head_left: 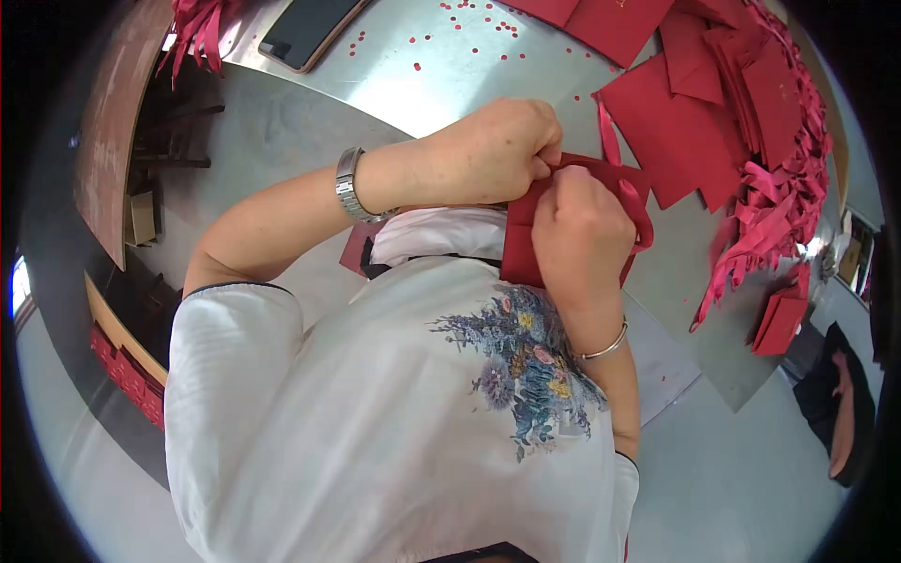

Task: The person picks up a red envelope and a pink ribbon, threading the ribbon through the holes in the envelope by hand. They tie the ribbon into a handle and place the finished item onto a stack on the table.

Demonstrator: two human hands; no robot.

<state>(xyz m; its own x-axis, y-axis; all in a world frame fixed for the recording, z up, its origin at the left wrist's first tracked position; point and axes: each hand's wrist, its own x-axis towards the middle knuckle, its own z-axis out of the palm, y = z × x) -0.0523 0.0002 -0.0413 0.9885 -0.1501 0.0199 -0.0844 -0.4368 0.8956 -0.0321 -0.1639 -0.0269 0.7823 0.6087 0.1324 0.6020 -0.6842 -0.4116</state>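
A red paper bag (524,246) stands against my body at the table's near edge, with a red ribbon (644,223) looping off its right side. My left hand (507,148), with a metal watch on the wrist, is closed at the bag's top edge, fingers curled in a pinch. Just right of it and nearer to me, my right hand (584,223) is also closed over the bag's upper part, a thin bangle on its wrist. What lies between the fingertips of either hand is hidden.
Flat red paper bags (676,122) lie at the right, beside a heap of red ribbons (770,206). A phone (310,33) rests on the metal table (375,80), where small red paper dots are scattered. More ribbons (199,33) hang at the far left. Another person's arm (842,413) shows at right.
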